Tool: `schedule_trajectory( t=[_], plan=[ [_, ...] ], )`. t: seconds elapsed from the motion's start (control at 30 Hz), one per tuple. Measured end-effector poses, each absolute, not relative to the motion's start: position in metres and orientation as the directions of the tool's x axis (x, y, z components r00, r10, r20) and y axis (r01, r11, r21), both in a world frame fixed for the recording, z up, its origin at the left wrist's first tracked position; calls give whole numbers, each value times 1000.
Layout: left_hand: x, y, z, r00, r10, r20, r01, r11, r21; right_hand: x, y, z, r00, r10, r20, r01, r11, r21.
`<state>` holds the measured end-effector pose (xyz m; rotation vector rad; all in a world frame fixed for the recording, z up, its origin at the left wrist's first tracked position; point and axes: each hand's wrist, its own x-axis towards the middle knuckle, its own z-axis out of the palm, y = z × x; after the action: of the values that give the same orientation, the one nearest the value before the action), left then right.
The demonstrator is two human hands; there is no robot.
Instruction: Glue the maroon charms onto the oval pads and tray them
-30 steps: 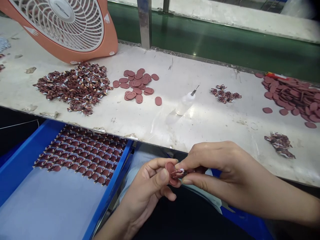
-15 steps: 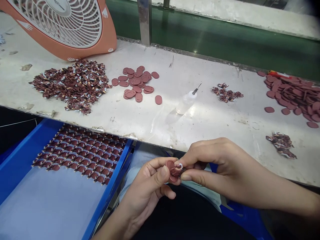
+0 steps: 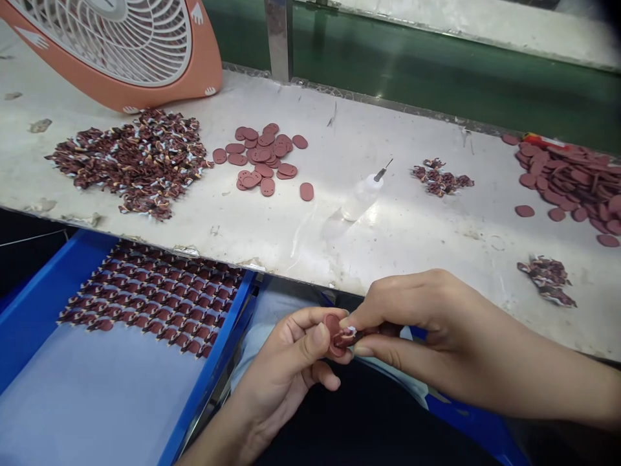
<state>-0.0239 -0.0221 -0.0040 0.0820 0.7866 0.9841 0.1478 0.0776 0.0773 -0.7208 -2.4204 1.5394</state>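
Below the bench edge, my left hand [image 3: 291, 356] pinches a small reddish oval disc [image 3: 332, 325] between thumb and fingers. My right hand [image 3: 417, 323] meets it from the right, its thumb and forefinger closed on a small dark red woven piece [image 3: 350, 336] that touches the disc. Both hands hover over my lap, just right of a blue tray [image 3: 29, 304] that holds rows of finished dark red pieces [image 3: 155, 298].
On the white bench [image 3: 412, 239] lie a big heap of woven pieces [image 3: 130, 162], a cluster of oval discs [image 3: 264, 158], a small needle-tip glue bottle [image 3: 361, 196], two small piles [image 3: 441, 178] [image 3: 548, 278], and more discs [image 3: 567, 184] at right. An orange fan [image 3: 121, 45] stands back left.
The hands stay together working the disc and woven piece, with only slight finger shifts. The view has drifted a little, so the bench appears slightly higher and further left.
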Motion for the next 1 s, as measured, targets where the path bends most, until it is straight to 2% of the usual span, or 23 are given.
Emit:
schedule_trajectory(
  t=[0.47,0.87,1.0],
  plan=[
    [-23,-26,-4,319,766,-558,-734,572,366,145,72,82,-871,475,-124,357,441,-823],
    [-20,-28,1,319,770,-553,-737,568,366,155,53,81,-855,518,-35,339,507,-792],
    [-21,-31,3,324,778,-538,-727,569,384,157,51,80,-860,508,-46,335,495,-802]
  ],
)
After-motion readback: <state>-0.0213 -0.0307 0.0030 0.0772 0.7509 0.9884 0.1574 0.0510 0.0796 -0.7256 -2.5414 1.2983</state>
